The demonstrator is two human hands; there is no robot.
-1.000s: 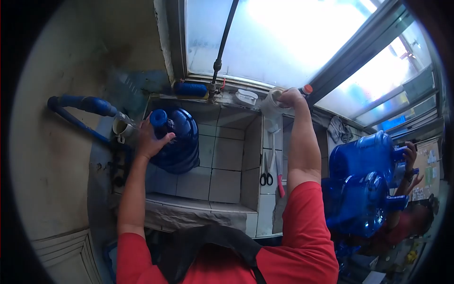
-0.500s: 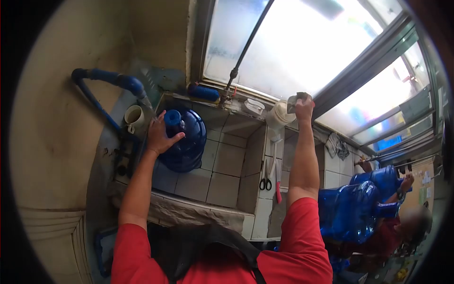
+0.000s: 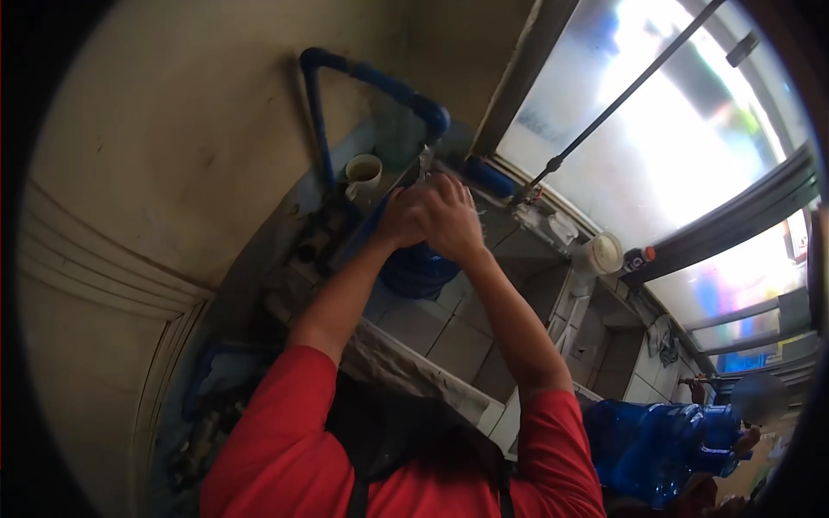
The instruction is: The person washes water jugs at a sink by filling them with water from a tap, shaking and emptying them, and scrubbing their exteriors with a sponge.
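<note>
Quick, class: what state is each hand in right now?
Left hand: at the top of the round, blue plastic bottle; grip hidden, cannot be told.
Right hand: beside the left, over the same bottle; whether it holds anything cannot be told.

The counter [image 3: 432, 367] is tiled, with a sink [image 3: 466, 347] sunk into its left part and a second recess [image 3: 613, 347] to the right. A jug [image 3: 420, 274] stands in the sink toward the left edge. Along the far edge, left to right, sit a blue cylinder [image 3: 490, 177], a white dish [image 3: 563, 229], a tub [image 3: 604, 256] and, just beside it, an orange-capped bottle [image 3: 637, 259]. Farther right lies a crumpled cloth [image 3: 663, 339]. A mug [image 3: 363, 175] stands at the left edge.
</note>
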